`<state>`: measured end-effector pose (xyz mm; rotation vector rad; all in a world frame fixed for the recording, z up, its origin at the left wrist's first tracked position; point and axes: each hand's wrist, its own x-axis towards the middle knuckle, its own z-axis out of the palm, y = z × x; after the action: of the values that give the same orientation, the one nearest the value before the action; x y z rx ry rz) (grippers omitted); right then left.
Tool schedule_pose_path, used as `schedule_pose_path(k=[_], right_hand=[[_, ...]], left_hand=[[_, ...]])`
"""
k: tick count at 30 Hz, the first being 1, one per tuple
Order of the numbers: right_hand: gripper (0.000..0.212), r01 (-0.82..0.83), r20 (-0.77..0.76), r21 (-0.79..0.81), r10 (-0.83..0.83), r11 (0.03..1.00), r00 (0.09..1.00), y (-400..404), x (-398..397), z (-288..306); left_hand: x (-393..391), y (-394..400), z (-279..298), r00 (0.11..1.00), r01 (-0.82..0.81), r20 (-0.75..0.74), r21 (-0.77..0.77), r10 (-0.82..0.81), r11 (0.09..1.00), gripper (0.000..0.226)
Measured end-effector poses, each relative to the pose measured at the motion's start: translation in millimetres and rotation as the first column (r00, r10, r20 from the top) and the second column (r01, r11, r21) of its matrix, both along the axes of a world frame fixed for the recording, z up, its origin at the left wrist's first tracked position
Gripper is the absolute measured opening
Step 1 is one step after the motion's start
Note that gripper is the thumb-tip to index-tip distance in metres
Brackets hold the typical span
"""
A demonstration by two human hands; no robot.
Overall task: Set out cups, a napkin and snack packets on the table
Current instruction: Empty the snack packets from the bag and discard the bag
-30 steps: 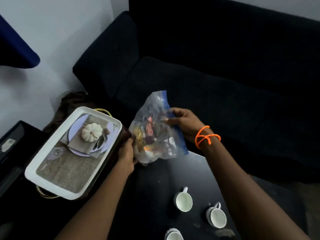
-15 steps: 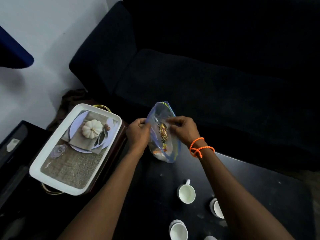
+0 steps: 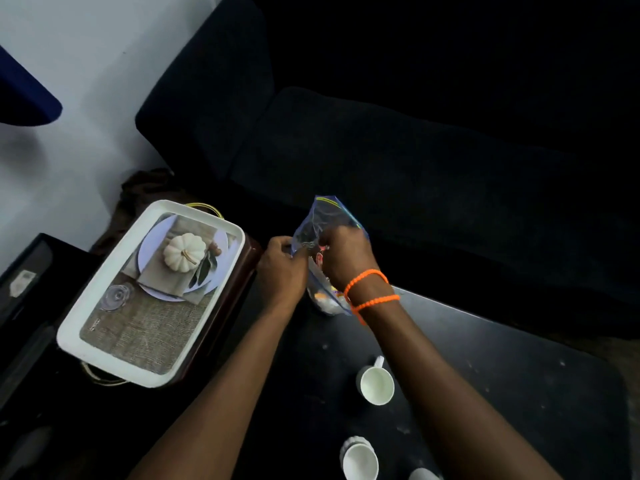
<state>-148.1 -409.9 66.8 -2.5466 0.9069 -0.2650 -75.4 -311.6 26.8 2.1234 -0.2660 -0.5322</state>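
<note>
A clear zip bag [image 3: 320, 220] with blue edges, holding several snack packets, stands upright on the far edge of the black table [image 3: 502, 368]. My left hand [image 3: 282, 268] pinches the bag's left side near its mouth. My right hand [image 3: 346, 258], with orange bead bands at the wrist, grips the bag's right side, fingers at the opening. A white cup [image 3: 376, 385] stands on the table near my right forearm. A second white cup [image 3: 360, 460] sits at the bottom edge, and the rim of a third [image 3: 420, 474] shows beside it.
A white tray [image 3: 104, 323] printed with a pumpkin place setting rests on a dark box at the left. A dark sofa [image 3: 415, 150] runs behind the table. A black case [image 3: 20, 282] lies at the far left by the white wall.
The bag turned from flat-on to edge-on and came down onto the table. My left hand left the tray side and took the bag's mouth. My right hand shifted to the opening.
</note>
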Motion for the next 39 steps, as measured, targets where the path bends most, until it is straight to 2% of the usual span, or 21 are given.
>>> schedule_pose_path(k=[2,3,5,8,10,13,17,19,20,22,24,27,29,31,33,35,39], right_hand=[[0.022,0.044,-0.285,0.081,-0.019,0.996,0.958,-4.0,15.7,-23.9],[0.025,0.104,-0.342,0.119,-0.057,0.987,0.938,-4.8,18.2,-38.2],[0.031,0.258,-0.330,0.221,-0.177,0.940,0.927,-2.0,17.9,-63.9],[0.068,0.466,-0.356,0.286,-0.358,0.838,0.863,3.5,17.6,-90.8],[0.079,0.543,-0.366,0.354,-0.421,0.762,0.830,0.5,21.5,-101.7],[0.071,0.565,-0.303,0.426,-0.477,0.707,0.825,-1.7,25.1,-110.7],[0.060,0.631,-0.298,0.379,-0.556,0.678,0.776,2.2,28.3,-115.9],[0.048,0.571,-0.285,0.445,-0.495,0.690,0.821,1.0,31.2,-113.7],[0.039,0.498,-0.260,0.472,-0.425,0.728,0.867,1.3,31.1,-109.4],[0.026,0.370,-0.182,0.456,-0.323,0.809,0.929,5.7,28.5,-88.8],[0.019,0.311,-0.117,0.341,-0.288,0.887,0.951,12.1,21.4,-57.3],[0.017,0.221,0.063,0.279,-0.248,0.934,0.967,16.3,-4.2,-5.6],[0.011,0.210,0.211,0.304,-0.281,0.929,0.936,13.2,-34.0,26.5],[0.017,0.239,0.351,0.231,-0.310,0.943,0.884,9.9,-71.7,48.9],[0.015,0.311,0.418,0.164,-0.351,0.936,0.838,6.8,-109.4,54.9],[0.017,0.382,0.403,0.129,-0.400,0.915,0.823,2.2,-141.7,42.3],[0.018,0.483,0.200,0.072,-0.487,0.873,0.850,4.4,-170.2,-18.9]], left_hand=[[0.0,1.4,-1.8,1.000,0.010,-0.029,-0.004,-0.011,1.000,0.019],[-0.7,3.3,-1.7,0.999,0.020,-0.038,-0.026,-0.021,0.999,0.021],[-1.2,8.6,-0.9,0.999,0.031,-0.017,-0.066,-0.032,0.997,0.022],[-2.0,16.4,-1.5,0.998,0.064,-0.006,-0.128,-0.065,0.990,0.023],[-3.4,18.3,-2.7,0.995,0.098,-0.008,-0.160,-0.101,0.982,0.022],[-5.6,18.3,-3.5,0.994,0.108,0.011,-0.214,-0.108,0.971,0.021],[-5.5,14.9,0.9,0.995,0.101,0.017,-0.266,-0.101,0.959,0.025],[-4.8,12.9,3.0,0.995,0.104,0.040,-0.281,-0.097,0.954,0.026],[-4.6,11.9,4.4,0.995,0.099,0.045,-0.289,-0.089,0.952,0.025],[-2.4,10.4,6.8,0.998,0.063,0.037,-0.304,-0.055,0.950,0.024],[2.1,9.3,9.6,0.999,0.024,0.036,-0.313,-0.013,0.950,0.024],[10.5,7.1,12.9,0.997,-0.007,0.073,-0.287,0.029,0.958,0.026],[17.2,4.8,14.0,0.994,-0.025,0.093,-0.256,0.050,0.966,0.027],[24.3,2.8,13.8,0.990,-0.061,0.113,-0.228,0.089,0.972,0.029],[29.8,1.5,14.2,0.985,-0.090,0.121,-0.235,0.121,0.968,0.033],[29.5,-0.6,15.4,0.983,-0.080,0.140,-0.258,0.119,0.963,0.035],[19.1,-2.5,19.9,0.977,-0.004,0.202,-0.302,0.068,0.953,0.035]])
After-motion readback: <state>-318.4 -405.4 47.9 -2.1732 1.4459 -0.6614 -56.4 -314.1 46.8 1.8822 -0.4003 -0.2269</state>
